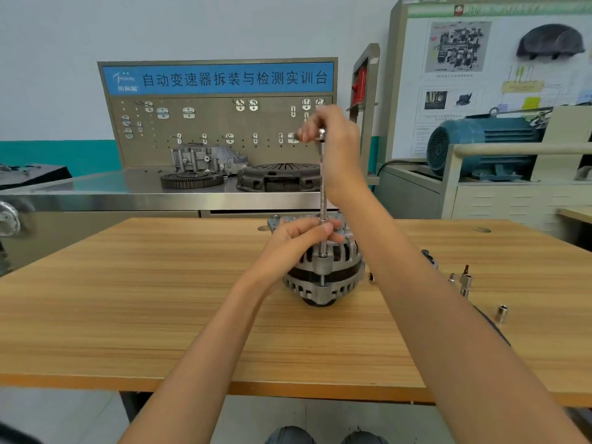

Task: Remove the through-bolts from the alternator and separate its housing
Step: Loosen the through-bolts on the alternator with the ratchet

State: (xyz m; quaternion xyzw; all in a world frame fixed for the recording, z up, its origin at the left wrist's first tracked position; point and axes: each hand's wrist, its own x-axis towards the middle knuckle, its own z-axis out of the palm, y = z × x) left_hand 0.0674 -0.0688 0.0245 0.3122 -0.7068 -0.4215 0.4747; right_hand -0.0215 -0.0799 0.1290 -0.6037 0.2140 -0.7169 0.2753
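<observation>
The alternator is sitting upright near the middle of the wooden surface, its ribbed grey housing facing the person. A long extension bar is standing vertically over it, its lower end seated on a bolt lug at the front edge of the housing. The left hand is resting on top of the alternator, with its fingers curling round the lower part of the bar and the thumb pressing against it. The right hand is raised well above, gripping the chrome head at the top of the bar, fingers wrapping round it. To the right on the surface, a loose socket is standing on its own, and just beyond it a few small chrome tool pieces are lying together, partly hidden by the right forearm. Behind the surface, a steel bench is carrying a clutch pressure plate, a toothed ring gear and a cast gearbox housing, under a pegboard with a blue sign. A teal electric motor is sitting off to the right.
</observation>
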